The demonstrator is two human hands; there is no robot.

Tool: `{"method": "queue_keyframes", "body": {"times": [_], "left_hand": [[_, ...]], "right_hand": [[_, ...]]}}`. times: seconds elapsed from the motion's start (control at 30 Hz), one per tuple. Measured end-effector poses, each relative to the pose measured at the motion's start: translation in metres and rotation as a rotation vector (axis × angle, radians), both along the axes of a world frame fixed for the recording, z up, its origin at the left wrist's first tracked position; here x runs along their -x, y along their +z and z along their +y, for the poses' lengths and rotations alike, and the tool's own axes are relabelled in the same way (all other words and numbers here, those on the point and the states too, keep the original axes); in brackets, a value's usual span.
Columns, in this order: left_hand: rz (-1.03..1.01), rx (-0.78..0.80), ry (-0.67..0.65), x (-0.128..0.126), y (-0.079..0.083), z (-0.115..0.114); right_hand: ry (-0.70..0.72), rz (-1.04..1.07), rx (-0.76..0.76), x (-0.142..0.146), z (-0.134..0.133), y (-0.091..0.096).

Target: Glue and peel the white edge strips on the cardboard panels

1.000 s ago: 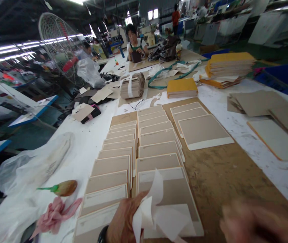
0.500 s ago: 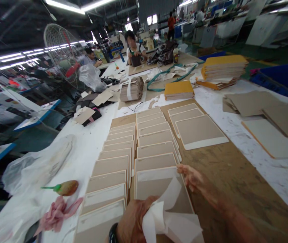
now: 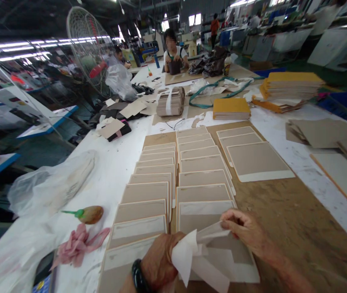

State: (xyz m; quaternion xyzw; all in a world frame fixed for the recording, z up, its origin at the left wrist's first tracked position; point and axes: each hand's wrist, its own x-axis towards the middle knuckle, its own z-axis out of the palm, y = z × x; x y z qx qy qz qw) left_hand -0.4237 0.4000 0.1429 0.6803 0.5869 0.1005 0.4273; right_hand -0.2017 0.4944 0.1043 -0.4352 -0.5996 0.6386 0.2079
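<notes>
My left hand (image 3: 161, 258), with a dark band at its wrist, is closed around a loose bunch of thin white strips (image 3: 184, 254). My right hand (image 3: 245, 230) pinches the end of one translucent strip (image 3: 211, 231) from that bunch, stretched between both hands. Beneath them lies a taupe panel (image 3: 188, 219) with a pale edge. A whitish strip (image 3: 205, 207) lies flat along its far edge. Overlapping panels run away from me in two rows. In the left row, the nearer panels (image 3: 139, 232) also carry whitish strips along their far edges.
Three panels (image 3: 259, 160) overlap on the brown board (image 3: 283, 215) at right. Left of the rows lie a bottle with a green nozzle (image 3: 91, 214), pink cloth (image 3: 80, 246) and clear plastic (image 3: 48, 191). Yellow-topped stacks (image 3: 231, 108) stand farther back. A person (image 3: 175, 55) sits across the table.
My right hand has left the panel's far right corner and come nearer, now pinching a strip at the bunch. My left hand still grips the bunch. The view has swung slightly left.
</notes>
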Motion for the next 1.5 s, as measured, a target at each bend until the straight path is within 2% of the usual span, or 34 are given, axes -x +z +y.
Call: {"method": "queue_keyframes", "body": {"times": [0.1,0.23,0.33,0.4,0.5,0.57,0.63,0.77,0.97,1.2,1.5], "left_hand": [[-0.056,0.022,0.071,0.024,-0.002,-0.009],[-0.022,0.049,0.201,0.061,0.000,-0.025],[0.083,0.097,0.234,0.075,0.003,-0.033],[0.182,0.136,0.196,0.071,0.001,-0.032],[0.306,0.091,0.036,0.052,-0.012,-0.020],[0.327,0.028,-0.070,0.039,-0.024,-0.009],[0.309,-0.001,-0.117,0.028,-0.034,0.004],[0.275,-0.042,-0.120,0.013,-0.041,0.031],[0.407,-0.043,-0.157,0.010,-0.052,0.060],[0.472,-0.095,-0.206,0.017,-0.072,0.063],[0.593,-0.076,-0.167,0.016,-0.079,0.070]], "right_hand": [[-0.046,-0.037,-0.056,0.005,0.006,0.005],[-0.307,-0.064,-0.050,-0.013,0.032,0.003],[-0.293,-0.088,0.020,-0.016,0.051,-0.012],[-0.289,-0.102,0.066,-0.009,0.058,-0.026],[-0.324,-0.139,0.089,0.005,0.065,-0.047],[-0.327,-0.171,0.087,0.010,0.069,-0.058],[-0.331,-0.203,0.090,0.010,0.073,-0.065],[-0.345,-0.263,0.101,0.005,0.078,-0.072],[-0.364,-0.290,0.132,0.004,0.079,-0.079],[-0.390,-0.294,0.185,0.003,0.080,-0.082],[-0.369,-0.343,0.177,-0.001,0.081,-0.086]]}}
